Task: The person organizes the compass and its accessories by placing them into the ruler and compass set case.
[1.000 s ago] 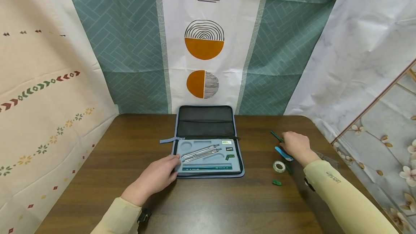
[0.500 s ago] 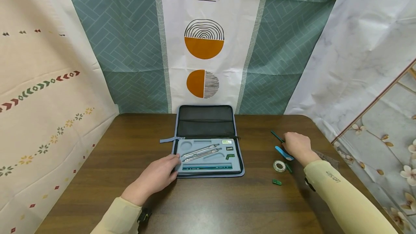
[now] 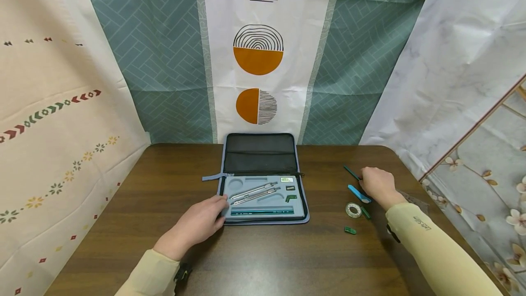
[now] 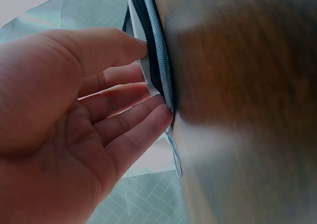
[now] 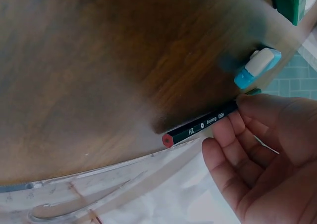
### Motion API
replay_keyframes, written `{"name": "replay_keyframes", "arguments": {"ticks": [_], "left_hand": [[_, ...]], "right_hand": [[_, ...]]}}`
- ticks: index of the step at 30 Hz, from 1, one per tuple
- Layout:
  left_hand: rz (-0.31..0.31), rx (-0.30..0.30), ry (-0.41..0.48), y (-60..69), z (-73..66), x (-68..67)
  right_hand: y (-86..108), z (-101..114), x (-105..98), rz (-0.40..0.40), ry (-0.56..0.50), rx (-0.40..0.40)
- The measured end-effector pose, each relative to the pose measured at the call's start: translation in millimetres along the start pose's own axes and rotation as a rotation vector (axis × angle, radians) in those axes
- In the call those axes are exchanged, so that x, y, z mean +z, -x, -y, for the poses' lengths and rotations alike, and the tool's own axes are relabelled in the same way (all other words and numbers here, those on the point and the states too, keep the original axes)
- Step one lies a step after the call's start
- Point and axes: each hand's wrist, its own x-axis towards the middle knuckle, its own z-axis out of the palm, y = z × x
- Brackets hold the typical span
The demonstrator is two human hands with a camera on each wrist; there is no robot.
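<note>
In the head view, my left hand (image 3: 195, 226) rests on the left edge of an opened pencil case (image 3: 305, 204). The left wrist view shows its thumb and relaxed fingers (image 4: 157, 107) touching the case's zipped rim (image 4: 157, 40). At the right of the table, my right hand (image 3: 379, 187) holds a dark green pencil (image 3: 351, 173). In the right wrist view the thumb and fingers of that hand (image 5: 267, 149) pinch the pencil (image 5: 198, 125), whose red end and "2H" mark show. A blue-and-white eraser (image 5: 257, 68) lies beside it.
In the case's grey tray lie silver compasses (image 3: 253, 193), a green ruler-like strip (image 3: 261, 211) and small green items. Near my right hand are a blue item (image 3: 358, 194), a tape roll (image 3: 353, 210) and a small green piece (image 3: 350, 230). Patterned cloth stands behind.
My right hand has shifted slightly to the right, and the pencil with it. My left hand and the case have stayed in place.
</note>
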Motion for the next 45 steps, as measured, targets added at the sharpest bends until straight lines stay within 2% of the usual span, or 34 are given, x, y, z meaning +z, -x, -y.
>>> {"name": "replay_keyframes", "arguments": {"ticks": [19,25,38,45], "left_hand": [[0.014,-0.022,0.012,0.3,1.7,2.6],[0.007,-0.017,0.014,0.4,1.7,1.5],[0.005,-0.026,0.009,-0.1,0.1,0.2],[0.014,-0.036,0.016,-0.1,-0.8,-0.5]], "right_hand": [[-3.1,10,6,-0.109,-0.047,-0.077],[-3.6,27,1,-0.121,-0.060,-0.107],[2.3,72,-6,-0.238,-0.061,-0.254],[5.5,97,-10,-0.248,-0.082,-0.313]]}}
